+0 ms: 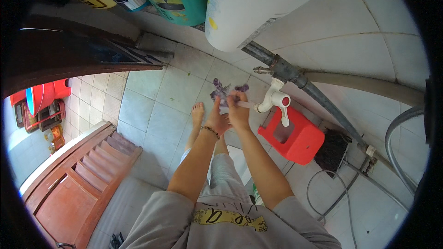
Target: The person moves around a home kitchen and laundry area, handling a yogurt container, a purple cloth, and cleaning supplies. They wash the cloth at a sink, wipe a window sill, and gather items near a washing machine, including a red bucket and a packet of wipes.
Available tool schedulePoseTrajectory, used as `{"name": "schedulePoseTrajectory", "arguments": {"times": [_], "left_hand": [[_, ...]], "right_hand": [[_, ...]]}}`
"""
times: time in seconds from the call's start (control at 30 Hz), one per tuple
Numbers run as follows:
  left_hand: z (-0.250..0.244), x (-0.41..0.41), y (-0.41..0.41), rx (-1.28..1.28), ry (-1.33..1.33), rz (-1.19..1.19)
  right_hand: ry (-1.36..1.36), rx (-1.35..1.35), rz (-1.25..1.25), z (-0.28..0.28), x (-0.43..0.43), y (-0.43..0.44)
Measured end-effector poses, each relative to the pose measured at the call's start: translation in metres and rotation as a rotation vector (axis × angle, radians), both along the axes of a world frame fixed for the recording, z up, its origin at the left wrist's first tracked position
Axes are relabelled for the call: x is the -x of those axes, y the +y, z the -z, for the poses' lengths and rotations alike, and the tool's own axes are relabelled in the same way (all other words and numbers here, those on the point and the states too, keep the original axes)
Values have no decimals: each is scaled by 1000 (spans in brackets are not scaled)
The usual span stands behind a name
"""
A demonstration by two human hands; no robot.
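A small wet cloth item with dark purple parts (221, 91) is gripped in both hands in front of me, its ends sticking out past the fingers. My left hand (218, 119), with a beaded bracelet at the wrist, has its thumb and fingertips on the near side of the cloth. My right hand (238, 110) is closed around the cloth's right side, close to the faucet outlet. Water runs from the white plastic faucet (273, 100), which has a red cap, onto the cloth and right hand. Part of the cloth is hidden by the fingers.
A red plastic stool (301, 138) stands below the faucet, beside a black-bristled brush (332, 150). Metal pipe (318, 100) and a thin hose (346, 193) run along the right wall. Several bottles, among them a white one (256, 7), overhang the top. A wooden door (69, 204) stands at left.
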State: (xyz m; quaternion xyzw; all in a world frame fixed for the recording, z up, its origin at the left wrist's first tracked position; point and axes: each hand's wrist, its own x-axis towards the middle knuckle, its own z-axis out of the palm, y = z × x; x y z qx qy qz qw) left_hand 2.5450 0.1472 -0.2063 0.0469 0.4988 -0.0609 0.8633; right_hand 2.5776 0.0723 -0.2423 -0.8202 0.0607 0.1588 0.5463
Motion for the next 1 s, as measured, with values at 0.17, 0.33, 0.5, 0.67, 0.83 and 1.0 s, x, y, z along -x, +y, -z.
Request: {"name": "schedulePoseTrajectory", "arguments": {"times": [0.17, 0.33, 0.5, 0.67, 0.83, 1.0], "left_hand": [[9, -23, 6, -154, 73, 346], [111, -26, 11, -135, -12, 459], [83, -42, 14, -222, -34, 479], [62, -41, -5, -37, 18, 324], [83, -45, -31, -53, 401, 309], [112, -49, -61, -140, 543, 197]], "right_hand": [[276, -172, 81, -36, 5, 5], [340, -213, -130, -137, 30, -18], [380, -169, -173, -232, 39, -59], [263, -63, -218, -217, 22, -85], [-193, 455, -552, -203, -7, -91], [-37, 150, -272, -259, -7, -70]]}}
